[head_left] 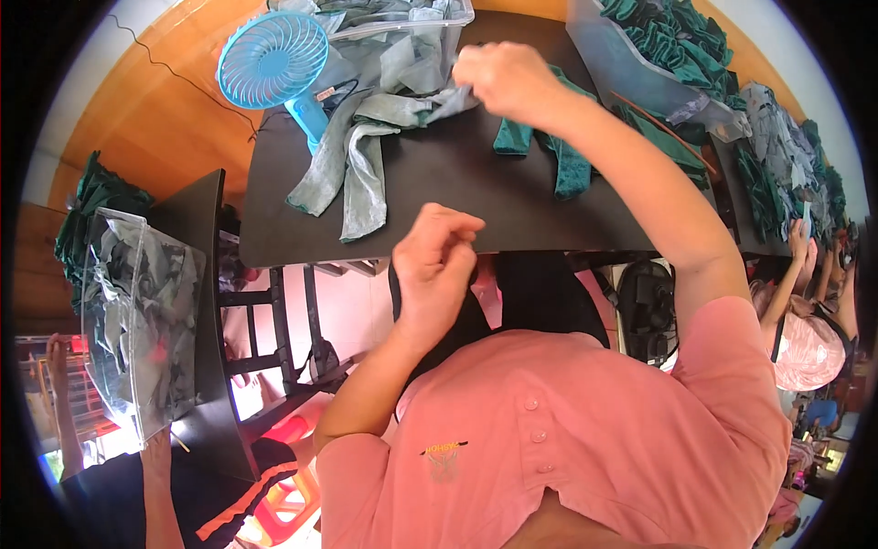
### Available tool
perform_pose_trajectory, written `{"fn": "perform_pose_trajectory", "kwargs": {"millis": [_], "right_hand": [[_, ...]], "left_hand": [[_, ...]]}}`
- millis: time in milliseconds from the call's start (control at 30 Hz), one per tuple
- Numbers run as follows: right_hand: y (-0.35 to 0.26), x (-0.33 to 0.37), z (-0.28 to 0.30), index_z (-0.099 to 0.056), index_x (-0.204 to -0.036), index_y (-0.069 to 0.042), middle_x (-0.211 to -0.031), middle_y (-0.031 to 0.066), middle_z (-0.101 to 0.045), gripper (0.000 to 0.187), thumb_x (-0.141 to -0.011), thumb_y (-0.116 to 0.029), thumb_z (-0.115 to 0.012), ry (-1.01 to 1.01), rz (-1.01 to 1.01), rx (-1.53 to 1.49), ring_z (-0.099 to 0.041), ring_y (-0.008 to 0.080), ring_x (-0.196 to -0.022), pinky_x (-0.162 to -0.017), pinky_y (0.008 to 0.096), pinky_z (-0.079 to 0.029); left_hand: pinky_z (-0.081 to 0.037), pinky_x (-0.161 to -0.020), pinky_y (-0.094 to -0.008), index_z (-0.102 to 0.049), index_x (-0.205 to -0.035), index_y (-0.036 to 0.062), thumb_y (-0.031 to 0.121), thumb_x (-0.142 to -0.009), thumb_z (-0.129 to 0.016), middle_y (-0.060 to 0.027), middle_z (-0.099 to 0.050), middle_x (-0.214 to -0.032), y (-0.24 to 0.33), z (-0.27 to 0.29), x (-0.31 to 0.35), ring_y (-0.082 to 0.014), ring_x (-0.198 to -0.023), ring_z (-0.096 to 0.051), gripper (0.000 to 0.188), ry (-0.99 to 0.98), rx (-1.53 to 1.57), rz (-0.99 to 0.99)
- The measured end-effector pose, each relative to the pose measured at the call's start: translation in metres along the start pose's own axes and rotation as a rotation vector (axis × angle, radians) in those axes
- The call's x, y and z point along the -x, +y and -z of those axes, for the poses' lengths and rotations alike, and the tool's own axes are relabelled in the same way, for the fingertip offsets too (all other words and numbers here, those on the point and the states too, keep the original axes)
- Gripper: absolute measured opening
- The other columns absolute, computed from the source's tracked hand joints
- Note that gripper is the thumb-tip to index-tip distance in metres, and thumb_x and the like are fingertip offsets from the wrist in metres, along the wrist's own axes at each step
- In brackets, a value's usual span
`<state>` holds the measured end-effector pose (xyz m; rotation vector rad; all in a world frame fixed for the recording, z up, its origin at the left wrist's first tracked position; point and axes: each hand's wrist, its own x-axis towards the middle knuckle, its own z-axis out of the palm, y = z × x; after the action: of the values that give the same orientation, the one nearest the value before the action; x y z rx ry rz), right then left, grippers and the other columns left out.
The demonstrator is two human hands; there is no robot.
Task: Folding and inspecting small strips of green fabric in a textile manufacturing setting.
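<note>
My right hand (512, 82) reaches across the dark table, its fingers closed on the end of a pale grey-green velvet strip (416, 110). That strip stretches leftward from my fingertips to more pale strips (368, 178), which lie on the table below a blue fan. Under my right wrist, dark green velvet pieces (572, 165) rest on the tabletop. My left hand (437, 270) is raised at the table's near edge, fingers curled in toward the thumb. Whatever it holds, if anything, is hidden.
A blue fan (274, 64) stands at the table's far left, beside a clear bin (462, 20) of pale fabric. Another bin (631, 59) with green velvet is at far right. Co-workers sit either side; one is near a fabric-filled bin (137, 320) on the left.
</note>
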<state>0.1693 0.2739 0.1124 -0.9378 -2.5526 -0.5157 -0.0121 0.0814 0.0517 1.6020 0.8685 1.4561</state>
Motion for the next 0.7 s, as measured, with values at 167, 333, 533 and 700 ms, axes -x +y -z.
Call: {"fn": "perform_pose_trajectory", "kwargs": {"millis": [167, 333, 533, 700], "right_hand": [[-0.003, -0.016, 0.072, -0.06, -0.08, -0.009, -0.08, 0.0019, -0.057, 0.008, -0.073, -0.007, -0.065, 0.082, -0.068, -0.327, -0.059, 0.0168, -0.073, -0.067, 0.0317, -0.047], [-0.01, 0.0, 0.105, -0.06, -0.079, -0.007, -0.075, -0.0016, -0.058, 0.008, -0.075, -0.007, -0.066, -0.166, -0.363, -1.186, -0.055, 0.0072, -0.072, -0.067, 0.0261, -0.043], [-0.065, 0.058, 0.116, -0.062, -0.08, -0.004, -0.075, -0.0005, -0.062, 0.013, -0.075, -0.007, -0.073, -0.054, -0.62, -1.463, -0.054, 0.0046, -0.066, -0.065, 0.0207, -0.043], [-0.089, 0.099, 0.103, -0.062, -0.084, -0.003, -0.076, -0.0004, -0.061, 0.016, -0.075, -0.007, -0.074, 0.145, -0.691, -1.162, -0.054, 0.0058, -0.067, -0.064, 0.0217, -0.044]], "left_hand": [[-0.04, -0.057, -0.0217, -0.065, -0.096, -0.0011, -0.009, -0.077, -0.052, -0.0039, -0.059, -0.09, -0.002, 0.018, -0.01, -0.0073, -0.067, -0.053, 0.025, 0.126, 0.129, 0.241], [-0.047, -0.071, -0.026, -0.065, -0.113, -0.0008, 0.0, -0.077, -0.054, -0.0101, -0.065, -0.108, 0.014, 0.014, -0.03, -0.0165, -0.092, -0.06, 0.037, 0.026, 0.247, 0.317], [-0.049, -0.077, -0.0296, -0.066, -0.109, -0.0005, 0.011, -0.087, -0.067, -0.0072, -0.066, -0.104, 0.04, -0.025, -0.029, -0.0154, -0.096, -0.06, 0.025, 0.082, 0.736, 0.424], [-0.048, -0.06, -0.0284, -0.062, -0.081, -0.0007, 0.006, -0.083, -0.069, -0.0055, -0.061, -0.075, 0.035, -0.035, -0.033, -0.0147, -0.065, -0.058, 0.009, 0.156, 0.691, 0.424]]}}
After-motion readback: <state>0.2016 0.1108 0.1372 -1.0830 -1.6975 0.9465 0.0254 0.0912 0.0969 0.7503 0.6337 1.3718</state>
